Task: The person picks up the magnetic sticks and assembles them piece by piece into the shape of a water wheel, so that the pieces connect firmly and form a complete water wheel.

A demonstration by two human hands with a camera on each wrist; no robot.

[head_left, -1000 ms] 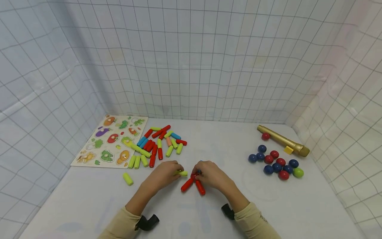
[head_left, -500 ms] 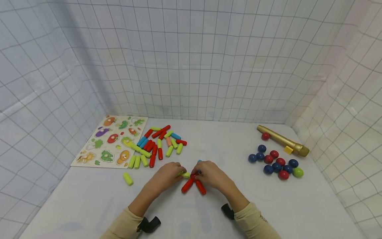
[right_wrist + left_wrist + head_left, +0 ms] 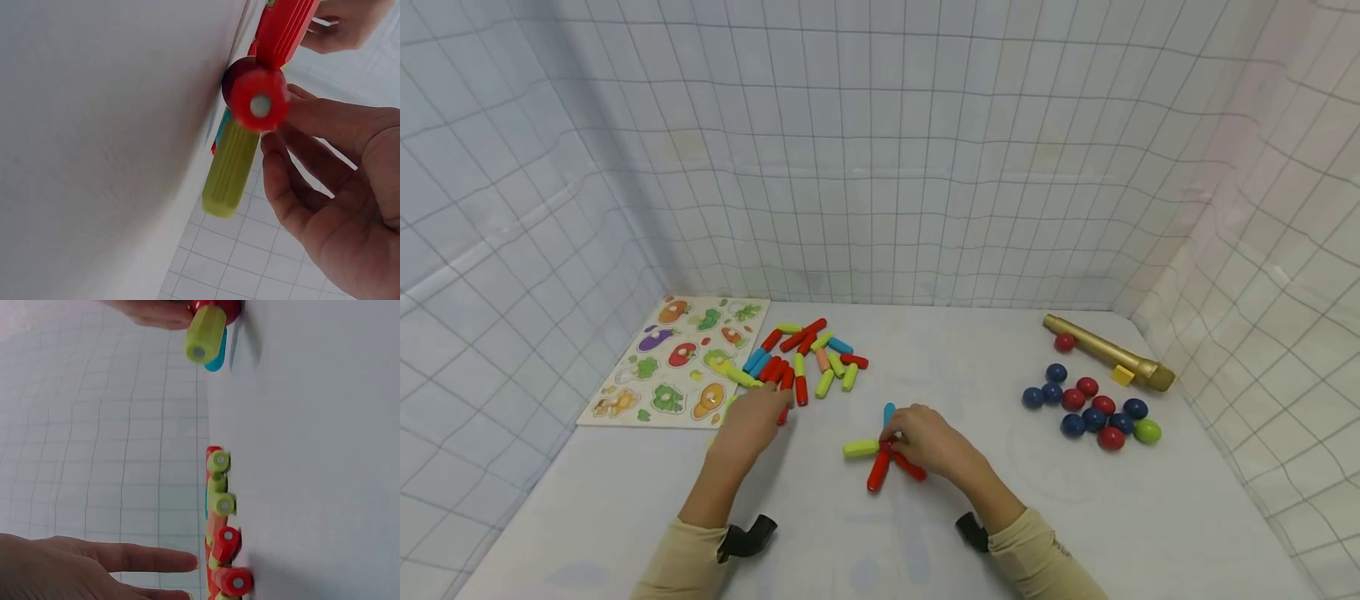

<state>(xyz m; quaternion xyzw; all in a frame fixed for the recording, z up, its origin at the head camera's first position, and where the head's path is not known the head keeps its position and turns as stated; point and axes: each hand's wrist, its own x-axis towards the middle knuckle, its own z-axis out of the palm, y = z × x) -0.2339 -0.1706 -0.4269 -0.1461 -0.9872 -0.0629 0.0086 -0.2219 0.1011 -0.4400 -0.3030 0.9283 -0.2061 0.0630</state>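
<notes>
Magnetic stick cluster point(image 3: 883, 447) sits mid-table — red, green and blue sticks fanned from one joint. Your right hand point(image 3: 928, 439) pinches that joint, fingers curled round it. Your left hand point(image 3: 751, 421) is off at the loose stick pile point(image 3: 805, 360), fingers straight, gripping nothing. Vegetable puzzle board point(image 3: 677, 362) lies left; coloured balls point(image 3: 1093, 408) right.

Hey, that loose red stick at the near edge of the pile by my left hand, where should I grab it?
Pinch the red stick across its middle, thumb and finger on its long sides, coming down from above. It lies flat on the table, pointing toward you, and its near end sticks out clear of the pile. Your left hand sits open just beside it.
</notes>
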